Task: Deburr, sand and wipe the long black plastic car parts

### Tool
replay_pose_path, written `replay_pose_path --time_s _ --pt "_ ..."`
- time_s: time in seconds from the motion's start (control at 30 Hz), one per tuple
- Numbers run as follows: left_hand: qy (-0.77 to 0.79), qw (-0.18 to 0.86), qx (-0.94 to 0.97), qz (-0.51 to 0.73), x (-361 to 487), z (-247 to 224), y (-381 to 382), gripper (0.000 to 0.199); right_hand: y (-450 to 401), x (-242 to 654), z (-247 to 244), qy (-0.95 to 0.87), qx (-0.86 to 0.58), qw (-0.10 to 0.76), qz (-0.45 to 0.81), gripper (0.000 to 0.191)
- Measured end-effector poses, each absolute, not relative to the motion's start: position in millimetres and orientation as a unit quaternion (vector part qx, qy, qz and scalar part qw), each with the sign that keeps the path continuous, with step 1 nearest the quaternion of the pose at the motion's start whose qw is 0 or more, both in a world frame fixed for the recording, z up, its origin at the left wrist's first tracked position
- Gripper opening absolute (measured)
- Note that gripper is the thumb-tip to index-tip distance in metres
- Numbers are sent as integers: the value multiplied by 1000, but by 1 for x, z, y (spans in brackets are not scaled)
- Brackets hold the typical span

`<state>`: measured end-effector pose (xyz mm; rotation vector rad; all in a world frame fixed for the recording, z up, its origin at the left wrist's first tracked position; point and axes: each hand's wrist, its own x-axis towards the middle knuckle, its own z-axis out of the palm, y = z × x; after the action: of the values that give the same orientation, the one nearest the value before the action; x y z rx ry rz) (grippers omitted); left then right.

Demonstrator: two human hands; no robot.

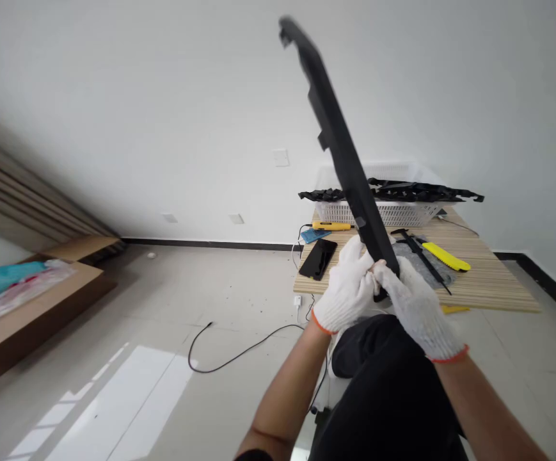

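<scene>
A long black plastic trim piece (342, 144) rises at a slant from my hands, its far end up against the wall and slightly blurred. Tabs and notches stick out along its left edge. My left hand (347, 287), in a white knit glove with an orange cuff, is closed at the left side of the piece's lower end. On the other side my right hand (421, 307), gloved the same way, grips that lower end. Fingertips of both hands meet at the piece's edge; anything small between them is hidden.
Behind the hands, a low wooden table (493, 282) bears a white basket (393, 214) heaped with similar black pieces (421, 191). A phone (318, 258), a yellow-handled tool (331, 226), a black caliper (424, 256) and a yellow utility knife (445, 256) lie there. A black cable (244, 352) crosses the floor.
</scene>
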<state>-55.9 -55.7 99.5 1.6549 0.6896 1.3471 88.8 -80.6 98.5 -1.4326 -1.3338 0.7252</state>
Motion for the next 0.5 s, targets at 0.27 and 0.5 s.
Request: replay_pose_path --time_s 0.27,0.5 --pt "414 322 717 460 -116 70 16 42 -56 76 46 -352 -555 645 390 42" --pt "627 0 769 120 -155 53 158 62 -61 75 20 -310 -544 650 430 41"
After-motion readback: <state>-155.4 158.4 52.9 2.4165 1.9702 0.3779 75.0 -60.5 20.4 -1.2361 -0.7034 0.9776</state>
